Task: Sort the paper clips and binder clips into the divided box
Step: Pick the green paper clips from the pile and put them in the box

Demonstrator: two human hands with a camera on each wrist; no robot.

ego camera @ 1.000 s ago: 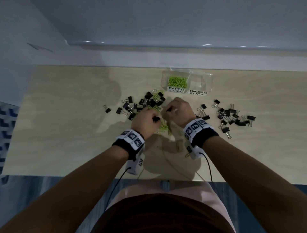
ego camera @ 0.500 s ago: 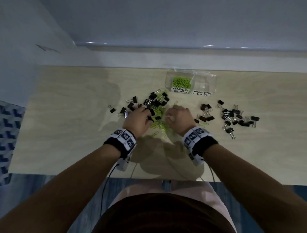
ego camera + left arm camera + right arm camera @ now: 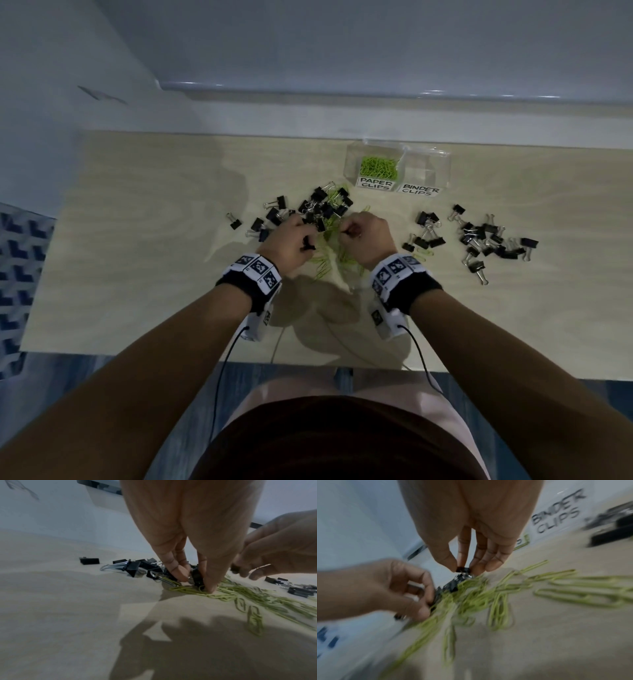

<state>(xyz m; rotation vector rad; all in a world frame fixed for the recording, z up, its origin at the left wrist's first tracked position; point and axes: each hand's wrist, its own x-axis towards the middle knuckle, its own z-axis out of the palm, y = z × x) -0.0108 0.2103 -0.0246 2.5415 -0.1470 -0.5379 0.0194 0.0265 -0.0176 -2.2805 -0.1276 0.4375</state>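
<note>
Loose green paper clips [image 3: 327, 257] [image 3: 496, 588] lie on the table between my hands, with black binder clips [image 3: 320, 209] heaped just beyond them. My left hand [image 3: 306, 244] [image 3: 195, 582] pinches a black binder clip [image 3: 197, 576] down at the pile's edge. My right hand [image 3: 346, 233] [image 3: 462, 568] pinches another small black binder clip [image 3: 463, 570] between thumb and fingertips, just above the green clips. The clear divided box [image 3: 442, 161] stands at the back. Its PAPER CLIPS half holds green clips [image 3: 378, 168]; nothing shows in the BINDER CLIPS half [image 3: 424, 173].
More binder clips lie scattered to the right [image 3: 489, 240], with a smaller group [image 3: 426, 233] beside my right wrist. A few strays [image 3: 234, 222] sit left of the heap. A wall runs behind the wooden table [image 3: 137, 240]; its front edge is near my body.
Both hands stay over the mixed pile, picking at clips. My left hand has shifted slightly left toward the binder clip heap. The head view has drifted a little.
</note>
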